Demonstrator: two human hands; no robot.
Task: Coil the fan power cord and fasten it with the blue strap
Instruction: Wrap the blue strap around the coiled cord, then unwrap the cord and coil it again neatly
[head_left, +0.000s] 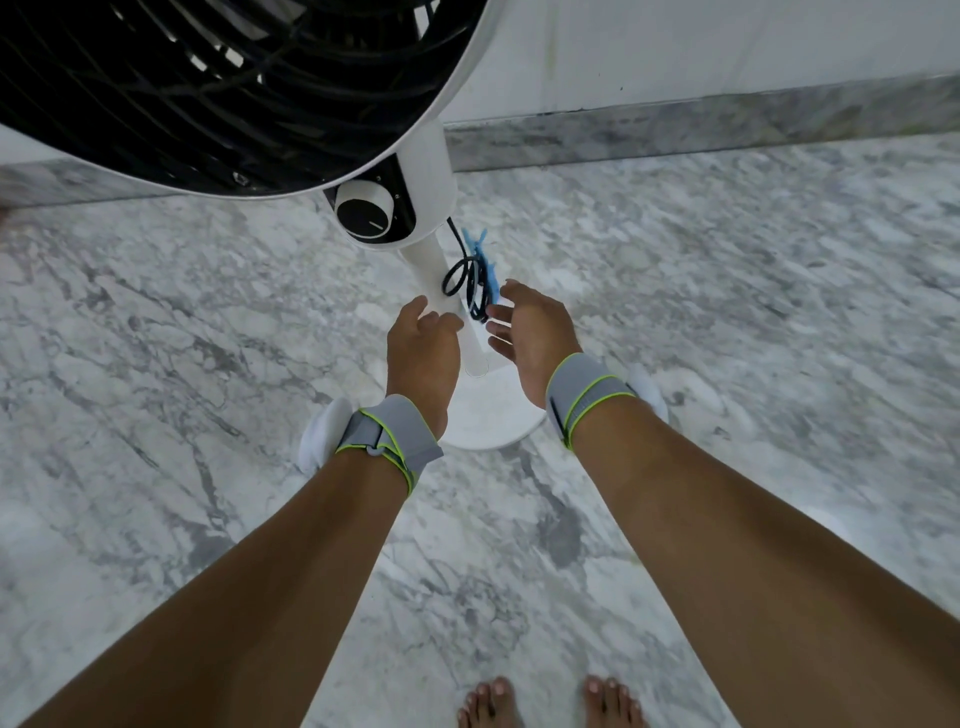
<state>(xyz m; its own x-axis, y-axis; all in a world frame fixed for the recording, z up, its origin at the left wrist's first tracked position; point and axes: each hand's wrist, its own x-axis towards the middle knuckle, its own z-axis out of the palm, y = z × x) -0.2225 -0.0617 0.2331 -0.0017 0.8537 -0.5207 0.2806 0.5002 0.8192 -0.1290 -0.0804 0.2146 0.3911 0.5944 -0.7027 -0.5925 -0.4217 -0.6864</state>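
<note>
Mid-frame the cord (464, 283) hangs coiled and tied with the strap (487, 270); left hand (423, 345) and right hand (524, 332) open, job seemingly done.

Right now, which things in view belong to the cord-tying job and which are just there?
In the job: black power cord, blue strap, left hand, right hand.

Just there: control knob, fan grille, round base, marble floor.

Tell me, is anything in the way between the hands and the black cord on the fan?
Nothing visible is. The coiled cord hangs beside the fan pole with the blue strap on it. The right hand is open right next to it; the left hand is just beside the pole.
</note>
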